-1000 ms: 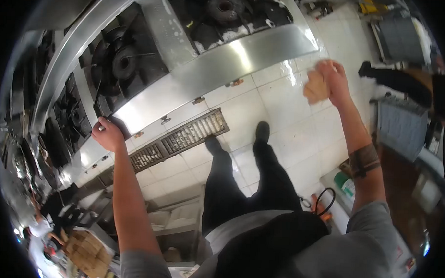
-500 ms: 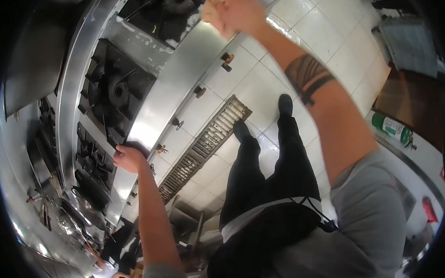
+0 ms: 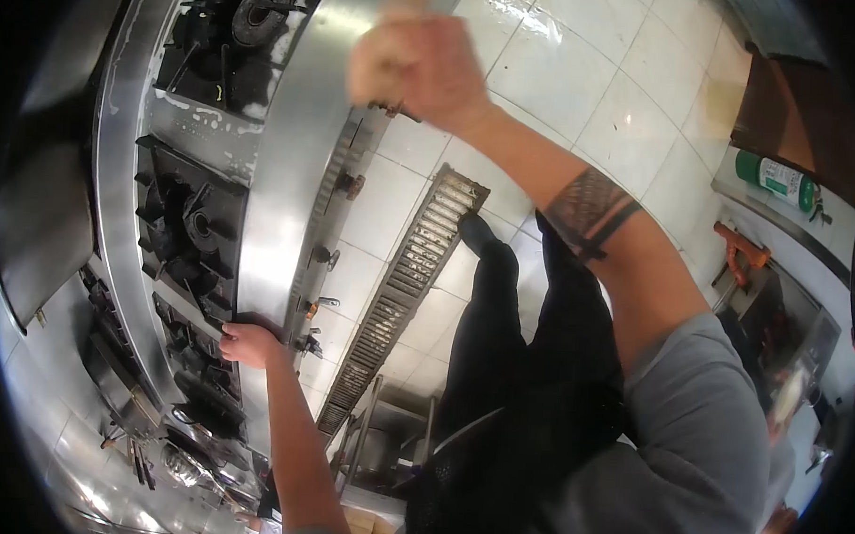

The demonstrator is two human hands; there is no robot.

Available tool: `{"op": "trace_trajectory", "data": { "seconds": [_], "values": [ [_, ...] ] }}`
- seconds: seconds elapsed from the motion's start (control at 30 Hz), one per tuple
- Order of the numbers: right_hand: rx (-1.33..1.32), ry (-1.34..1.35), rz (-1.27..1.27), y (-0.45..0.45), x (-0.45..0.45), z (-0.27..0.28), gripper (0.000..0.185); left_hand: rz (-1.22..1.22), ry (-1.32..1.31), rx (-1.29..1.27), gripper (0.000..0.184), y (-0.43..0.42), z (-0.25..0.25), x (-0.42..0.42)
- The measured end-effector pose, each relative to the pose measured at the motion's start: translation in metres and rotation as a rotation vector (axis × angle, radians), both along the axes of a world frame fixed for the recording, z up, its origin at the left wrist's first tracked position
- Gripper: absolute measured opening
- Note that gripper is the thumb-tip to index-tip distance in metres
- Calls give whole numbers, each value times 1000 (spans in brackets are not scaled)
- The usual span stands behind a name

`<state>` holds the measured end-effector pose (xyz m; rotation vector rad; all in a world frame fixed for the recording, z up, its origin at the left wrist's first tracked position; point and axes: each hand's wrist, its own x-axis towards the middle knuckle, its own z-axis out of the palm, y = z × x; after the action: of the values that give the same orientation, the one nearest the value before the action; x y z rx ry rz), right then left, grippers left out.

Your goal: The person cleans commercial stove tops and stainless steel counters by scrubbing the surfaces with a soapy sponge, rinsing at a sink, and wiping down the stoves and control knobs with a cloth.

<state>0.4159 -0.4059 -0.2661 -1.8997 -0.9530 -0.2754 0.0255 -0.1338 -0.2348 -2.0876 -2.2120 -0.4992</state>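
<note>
My left hand (image 3: 251,344) rests across the steel front ledge (image 3: 270,233) of a gas stove. Its fingers curl over the ledge's inner edge, beside a black burner grate (image 3: 201,226). Higher up, my right hand (image 3: 420,74) is over the outer side of the same ledge, blurred by motion. The fingers look bent into a fist, and whatever may be inside is hidden. White foam (image 3: 207,118) streaks the steel strip between two burners. A further burner (image 3: 264,15) at the top has foam around it too.
Control knobs (image 3: 326,257) stick out along the stove front. A slotted floor drain (image 3: 398,294) runs through the white tiles (image 3: 576,65). Pans (image 3: 207,391) stand at the stove's lower end. A green extinguisher-like cylinder (image 3: 777,180) is at right.
My right hand has come down and left along the ledge. The left hand keeps its place on the ledge. The whole view has shifted, bringing more of the right side in.
</note>
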Motion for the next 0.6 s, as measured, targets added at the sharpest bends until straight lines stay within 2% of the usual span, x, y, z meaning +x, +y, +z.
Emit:
{"op": "trace_trajectory", "data": {
  "seconds": [0.07, 0.13, 0.17, 0.2, 0.23, 0.27, 0.3, 0.33, 0.37, 0.4, 0.47, 0.57, 0.6],
  "values": [
    [186, 246, -569, -14, -26, -36, 6, -11, 7, 16, 50, 7, -5, -6],
    [187, 719, -371, -22, -74, -72, 23, -23, 13, 37, 50, 8, -8, -8],
    [224, 1135, -254, -14, -99, -88, 19, -16, 14, 39, 50, 8, -8, -7],
    [337, 1379, -84, -6, -118, -95, 18, -20, 17, 26, 50, 9, -8, -9],
    [392, 1491, -108, 16, -132, -81, 16, -27, 22, 11, 51, 9, -8, -9],
    [224, 1559, -86, 26, -131, -54, 16, -26, 29, 11, 51, 7, -8, -8],
    [224, 1567, -87, 41, -134, -62, 16, -26, 14, 17, 51, 6, -8, -7],
    [256, 1513, -222, 59, -137, -71, 17, -25, -4, 25, 51, 6, -8, -6],
    [286, 1456, -352, 71, -140, -87, 18, -20, 3, 27, 51, 8, -9, -7],
    [304, 1508, -381, 79, -140, -123, 18, -33, 16, 20, 51, 11, -10, -10],
    [346, 1564, -420, 69, -115, -140, 17, -25, 35, 18, 51, 11, -10, -12],
    [518, 1546, -555, 79, -79, -211, 24, -67, -41, 8, 55, 9, -8, -8],
    [505, 1555, -552, 83, -99, -230, 24, -61, -22, 3, 54, 11, -9, -11]
  ]
}}
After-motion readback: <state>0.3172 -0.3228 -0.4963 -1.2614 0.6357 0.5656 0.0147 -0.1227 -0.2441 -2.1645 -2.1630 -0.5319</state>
